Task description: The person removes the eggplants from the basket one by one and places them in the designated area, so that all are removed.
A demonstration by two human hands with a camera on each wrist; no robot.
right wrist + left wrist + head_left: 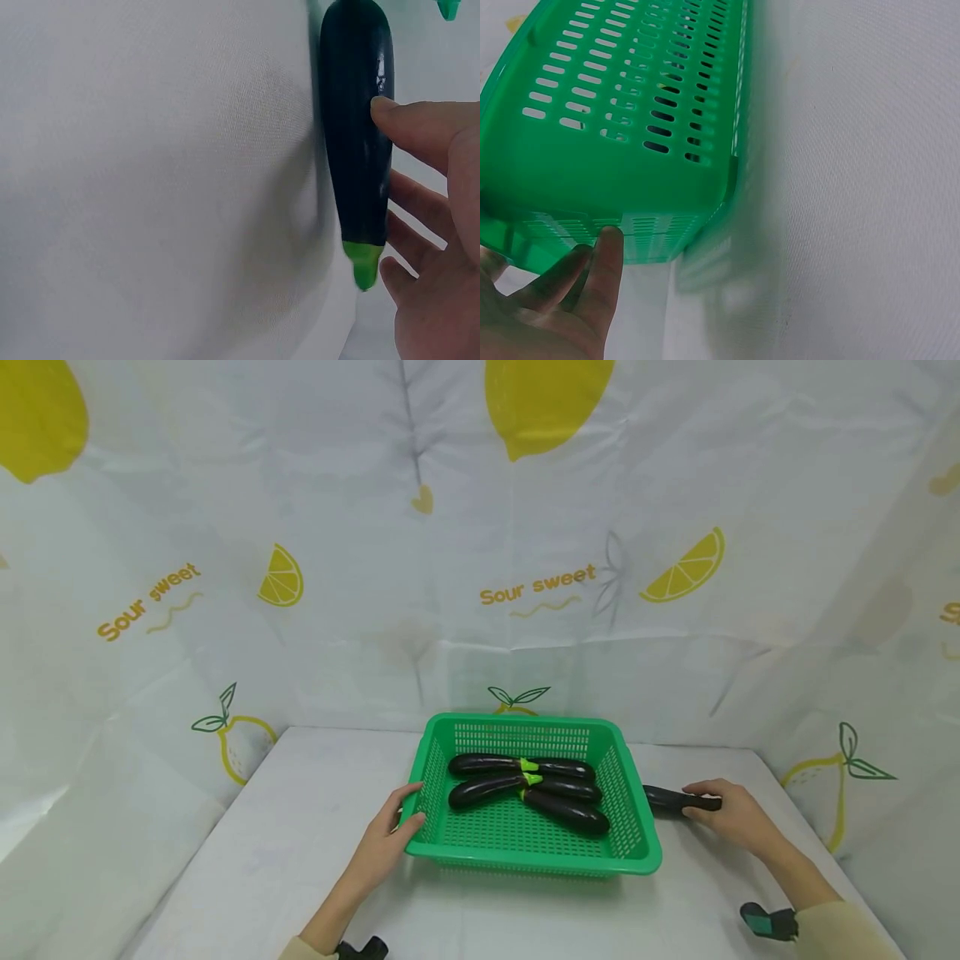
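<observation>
One hand, the person's left hand [381, 845], pinched the left rim of a bright green, rectangular, slotted plastic basket [525, 860], thumb over the edge and fingertips against the outer wall. From my remote seat I judged that hold one-sided: a hard pull could tilt or slew the basket, since no hand steadied its far side. Beyond those fingertips, inside it, lay five glossy, purple-black eggplants [566, 812]; a tilt could roll them together and bruise them. Past the basket's right wall, a lone, slender, near-black eggplant [358, 142] was pinched between the thumb and fingers of the right hand [742, 820], its pale green stem [365, 268] beside a fingertip. That grip worried me: smooth skin might let the fruit twist free, and its blunt end, reaching well ahead of the thumb, might knock the basket if swung low. Whether it touched the white table [300, 835] below the fingers, I could not tell.
</observation>
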